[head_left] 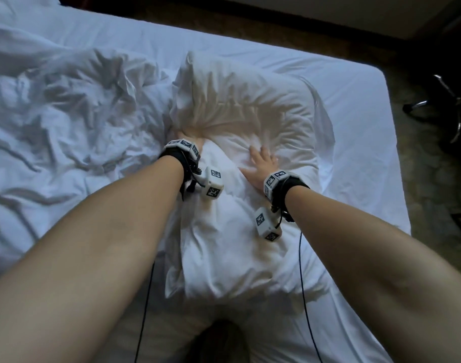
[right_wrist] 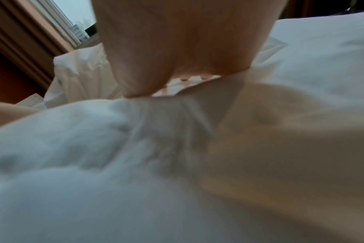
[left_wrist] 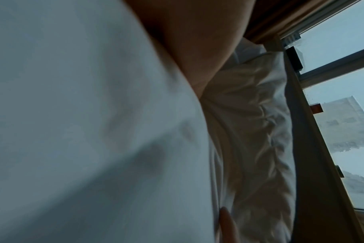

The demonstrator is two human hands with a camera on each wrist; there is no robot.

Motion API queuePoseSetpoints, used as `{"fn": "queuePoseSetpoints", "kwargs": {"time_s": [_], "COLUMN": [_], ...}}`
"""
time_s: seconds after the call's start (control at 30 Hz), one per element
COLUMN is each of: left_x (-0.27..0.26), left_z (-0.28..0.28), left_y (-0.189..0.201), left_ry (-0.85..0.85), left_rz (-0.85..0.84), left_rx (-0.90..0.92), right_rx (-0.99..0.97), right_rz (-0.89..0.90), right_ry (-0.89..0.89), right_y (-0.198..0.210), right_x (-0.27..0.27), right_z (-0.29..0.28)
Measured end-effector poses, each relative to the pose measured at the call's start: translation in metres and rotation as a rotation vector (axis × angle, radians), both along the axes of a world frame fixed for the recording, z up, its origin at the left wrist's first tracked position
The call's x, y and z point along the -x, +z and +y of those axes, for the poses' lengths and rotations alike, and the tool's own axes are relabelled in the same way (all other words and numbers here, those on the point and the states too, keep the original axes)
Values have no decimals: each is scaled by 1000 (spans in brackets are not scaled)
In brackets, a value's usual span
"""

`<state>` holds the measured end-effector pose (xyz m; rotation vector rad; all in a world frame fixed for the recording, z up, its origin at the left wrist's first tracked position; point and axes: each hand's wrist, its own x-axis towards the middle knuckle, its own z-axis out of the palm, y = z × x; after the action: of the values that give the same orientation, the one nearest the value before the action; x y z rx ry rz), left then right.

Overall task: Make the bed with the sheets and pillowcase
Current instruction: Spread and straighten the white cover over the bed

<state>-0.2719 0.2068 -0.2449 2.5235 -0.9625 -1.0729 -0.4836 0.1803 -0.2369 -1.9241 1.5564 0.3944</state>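
White cotton covers everything on the bed [head_left: 342, 82], and the pillow [head_left: 240, 121] is the landmark: it lies lengthwise in the middle of the fitted sheet [head_left: 355, 179], half inside its pillowcase [head_left: 224, 244]. The pillowcase wraps the pillow's near half, toward the person, while the far half bulges out bare and creased. A rumpled top sheet [head_left: 67, 113] is heaped just left of the pillow, touching its edge. The right hand [head_left: 259, 166] lies flat on the pillow's middle, fingers straight and slightly spread, pressing the fabric down. The left hand [head_left: 190, 138] is pushed into the fold at the pillow's left side; its fingers are buried in cloth, so I cannot tell how they are set. Beyond the pillow's right side, off the bed, stands a chair base [head_left: 449, 106] on the carpet.
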Motion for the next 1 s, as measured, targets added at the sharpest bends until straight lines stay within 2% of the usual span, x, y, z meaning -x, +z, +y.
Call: {"fn": "queuePoseSetpoints", "kwargs": {"time_s": [0.03,0.1,0.2,0.3,0.47,0.57,0.67,0.77,0.87,1.0], "left_x": [5,18,38,69,149,199,212,189,156,110], "left_z": [8,20,49,87,159,190,209,217,214,203], "left_y": [4,19,40,61,83,86,72,41,14,-37], "left_ry": [101,118,42,-63,-152,-196,-176,-134,-116,-157], "left_rz": [64,80,58,-38,-211,-287,-298,-280,-258,-198], "left_rx": [40,25,-91,-139,-88,-100,-147,-184,-156,-111], "right_rx": [-10,-39,-43,-29,-6,7,0,-60,-21,-36], "right_rz": [-10,-6,25,8,47,52,61,-13,-30,99], "right_ry": [-21,-23,42,67,73,-16,-150,-255,-198,-84], "right_y": [4,15,34,41,32,31,25,15,-10,-49], "right_x": [6,20,46,80,149,185,218,230,203,152], "right_z": [7,24,54,86,143,170,179,180,177,166]}}
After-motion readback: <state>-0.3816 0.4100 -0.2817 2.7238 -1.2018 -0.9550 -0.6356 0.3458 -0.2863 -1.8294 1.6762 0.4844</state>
